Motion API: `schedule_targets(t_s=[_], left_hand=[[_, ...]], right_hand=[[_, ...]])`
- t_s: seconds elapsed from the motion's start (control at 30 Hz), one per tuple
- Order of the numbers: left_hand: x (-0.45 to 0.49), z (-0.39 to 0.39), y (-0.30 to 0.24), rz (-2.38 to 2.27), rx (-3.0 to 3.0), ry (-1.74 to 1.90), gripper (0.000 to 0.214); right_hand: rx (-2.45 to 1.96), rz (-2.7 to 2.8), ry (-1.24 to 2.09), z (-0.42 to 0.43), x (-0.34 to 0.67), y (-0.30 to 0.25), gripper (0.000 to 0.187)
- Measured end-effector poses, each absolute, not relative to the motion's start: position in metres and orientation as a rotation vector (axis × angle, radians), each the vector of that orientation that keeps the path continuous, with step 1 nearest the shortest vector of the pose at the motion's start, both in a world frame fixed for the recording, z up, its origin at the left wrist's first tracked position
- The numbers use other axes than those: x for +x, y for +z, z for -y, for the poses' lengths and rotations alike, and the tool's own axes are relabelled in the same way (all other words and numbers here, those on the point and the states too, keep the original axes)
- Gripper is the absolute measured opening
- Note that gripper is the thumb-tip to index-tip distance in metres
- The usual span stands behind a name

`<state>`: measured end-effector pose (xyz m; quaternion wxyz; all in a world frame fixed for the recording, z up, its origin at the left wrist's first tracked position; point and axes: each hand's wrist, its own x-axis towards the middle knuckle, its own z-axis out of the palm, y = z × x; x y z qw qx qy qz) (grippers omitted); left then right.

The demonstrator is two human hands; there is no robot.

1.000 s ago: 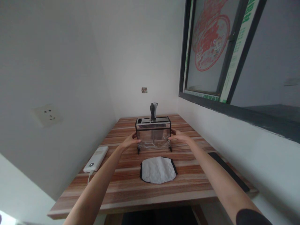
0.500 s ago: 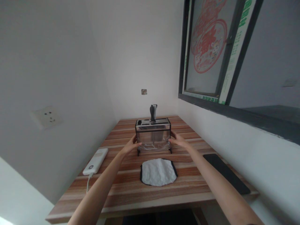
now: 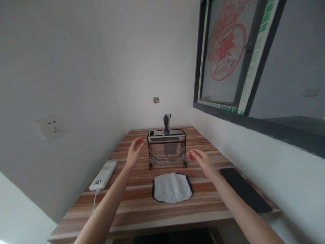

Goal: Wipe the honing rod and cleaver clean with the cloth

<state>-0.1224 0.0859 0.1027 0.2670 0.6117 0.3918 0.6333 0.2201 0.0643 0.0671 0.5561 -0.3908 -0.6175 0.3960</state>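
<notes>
Since the earlier frame both hands have come off the sides of the clear box, the left rising outward and the right drawing back a little, while the box keeps about the same place.

The wooden table [image 3: 142, 207] carries everything here. The clear box [image 3: 167, 150] stands upright on its short dark feet towards the table's far half, loose film around its lower front. By the look of it, the setting down is done: the box rests level without support. Whether any work on it is left, the view does not show.

A black slab [image 3: 245, 189] lies to the right, by the wall. The white cloth [image 3: 172, 188], dark-edged, lies flat in front of the box, apart from both hands. The left hand [image 3: 134, 150] is loosely open, empty, apart from the box. The right hand [image 3: 200, 157] is half curled just beside the box's right side; I cannot tell whether its fingertips meet or brush the film. Smaller still, a dark handle [image 3: 166, 123] rises from the box's top.
</notes>
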Motion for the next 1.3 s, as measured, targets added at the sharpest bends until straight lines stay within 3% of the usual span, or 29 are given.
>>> schedule_targets(t_s=[0.23, 0.53, 0.8, 1.0, 1.3], left_hand=[[-0.102, -0.064, 0.146, -1.004, 1.817, 1.733, 0.032], [-0.074, -0.066, 0.178, -1.024, 2.303, 1.505, 0.030], [-0.047, -0.099, 0.247, -0.974, 3.346, 0.875, 0.037], [-0.032, -0.127, 0.279, -0.622, 3.438, 0.518, 0.030], [-0.012, -0.156, 0.275, -0.480, 3.480, 0.140, 0.024]], right_hand=[[-0.928, 1.688, 0.950, -0.051, 0.175, 0.039, 0.046], [-1.016, 2.022, 0.708, -0.036, 0.157, 0.013, 0.024], [-1.079, 2.126, 0.553, -0.033, 0.154, 0.015, 0.023], [-1.111, 2.121, 0.530, -0.032, 0.156, 0.016, 0.021], [-1.101, 2.137, 0.506, -0.032, 0.156, 0.016, 0.018]])
